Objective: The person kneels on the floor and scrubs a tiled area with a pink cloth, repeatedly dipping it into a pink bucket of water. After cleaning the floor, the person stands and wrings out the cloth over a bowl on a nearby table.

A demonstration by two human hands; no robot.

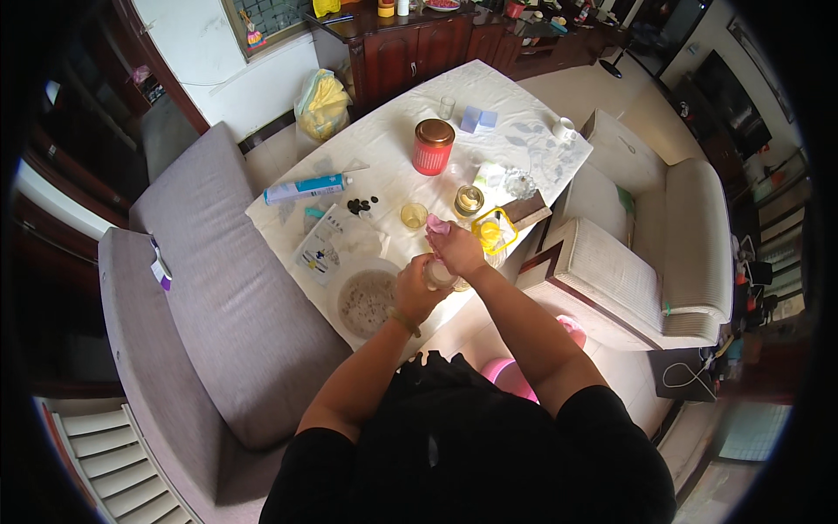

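Note:
My left hand (416, 293) grips a small clear round container (440, 274) above the near end of the table. A pink cloth (437, 225) is in my right hand (459, 247), which touches the container's upper side. At the left of my left hand stands a wide bowl (366, 302) of cloudy liquid with bits in it. Past my hands is a yellowish drinking glass (414, 215). Close to my right hand are a yellow-rimmed basket (495, 232) with yellow things in it and a gold-lidded jar (469, 200).
A red canister (433, 149) stands mid-table. A blue-and-white tube (306, 190), several black pieces (359, 206) and a printed plastic bag (318, 251) lie at the left. A white mug (563, 128) sits at the far right corner. A grey sofa (222, 275) and a cream armchair (609, 288) flank the table.

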